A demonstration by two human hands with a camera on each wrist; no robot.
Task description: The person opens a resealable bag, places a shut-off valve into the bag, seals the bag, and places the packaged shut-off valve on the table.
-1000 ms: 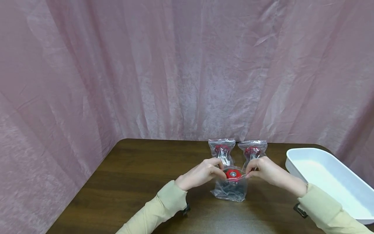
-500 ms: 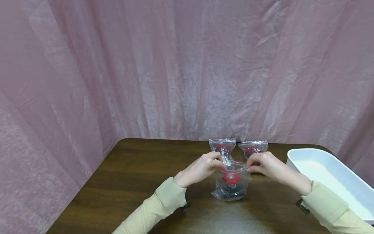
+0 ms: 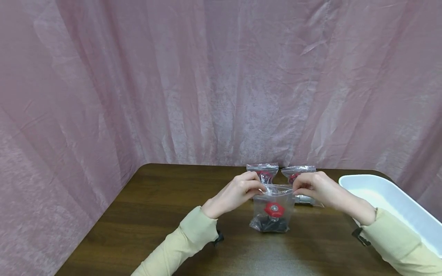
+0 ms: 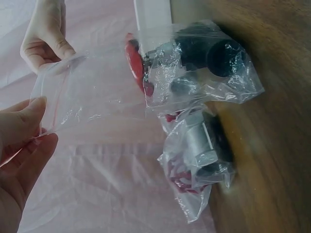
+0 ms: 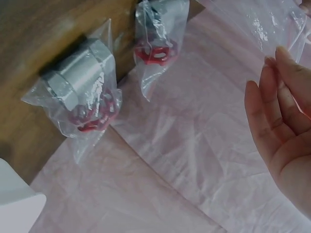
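A clear zip bag (image 3: 284, 199) stands upright on the wooden table, holding a valve with a red handwheel (image 3: 274, 209) and a dark body (image 4: 199, 53). My left hand (image 3: 238, 191) pinches the bag's upper left edge between thumb and fingers. At the upper right edge, my right hand (image 3: 319, 191) pinches the film the same way; its thumb and fingertips meet on the plastic in the right wrist view. The film is stretched above the handwheel. Whether the zip strip is closed anywhere, I cannot tell.
Behind stand two more bagged valves, the left one (image 3: 263, 170) and the right one (image 3: 305, 199), with red wheels and silvery bodies. A white tray (image 3: 386, 182) sits at the right of the brown table (image 3: 155, 214). Pink curtain (image 3: 207, 96) hangs behind the table.
Both hands have raised the bag's mouth, which has gone from a wide round opening to a narrower one. The valve now shows through the bag's front wall, below the rim.
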